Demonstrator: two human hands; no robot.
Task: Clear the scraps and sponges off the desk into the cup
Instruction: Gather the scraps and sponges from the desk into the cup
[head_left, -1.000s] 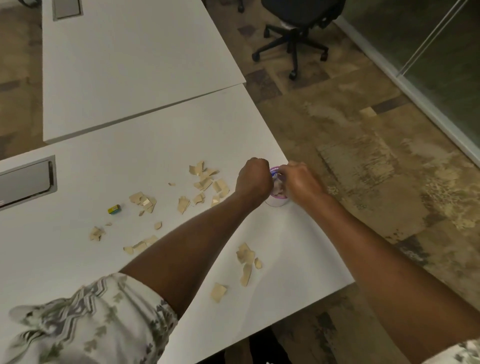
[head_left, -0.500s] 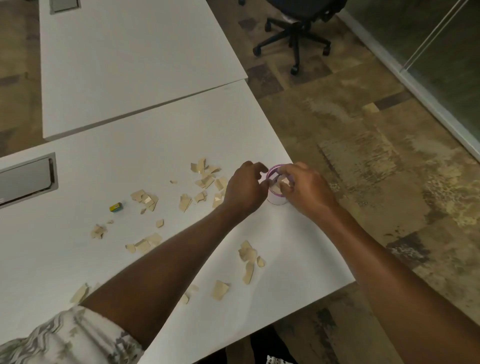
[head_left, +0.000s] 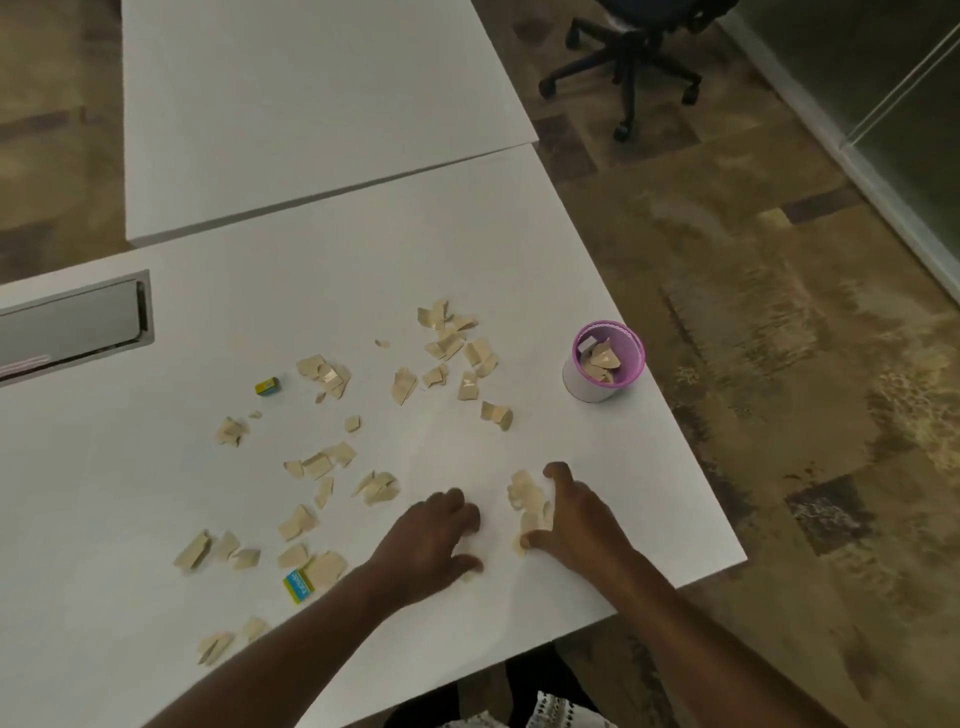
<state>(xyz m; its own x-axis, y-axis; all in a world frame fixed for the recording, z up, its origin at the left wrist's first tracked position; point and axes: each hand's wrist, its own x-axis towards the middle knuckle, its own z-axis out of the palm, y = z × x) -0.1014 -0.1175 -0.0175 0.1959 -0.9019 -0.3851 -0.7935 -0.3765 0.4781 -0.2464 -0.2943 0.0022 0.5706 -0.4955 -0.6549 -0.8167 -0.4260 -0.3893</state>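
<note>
A small cup (head_left: 605, 361) with a purple rim stands near the right edge of the white desk (head_left: 519, 249); tan scraps lie inside it. Several tan paper scraps (head_left: 447, 343) are scattered across the desk. Two small yellow-and-blue sponges lie among them, one far left (head_left: 267, 386), one near the front (head_left: 298, 586). My left hand (head_left: 434, 538) rests palm down on the desk near the front edge, fingers curled. My right hand (head_left: 574, 519) is cupped around a small heap of scraps (head_left: 524, 493), fingers spread; whether it grips any is unclear.
A second white desk (head_left: 311, 104) adjoins at the back. A metal cable hatch (head_left: 72, 325) is set into the desk at left. An office chair (head_left: 634, 57) stands on the patterned floor at top right. The desk's right edge runs close behind the cup.
Both hands have left the cup and moved back toward the front edge of the desk, onto a heap of scraps. The cup now stands alone with scraps in it.
</note>
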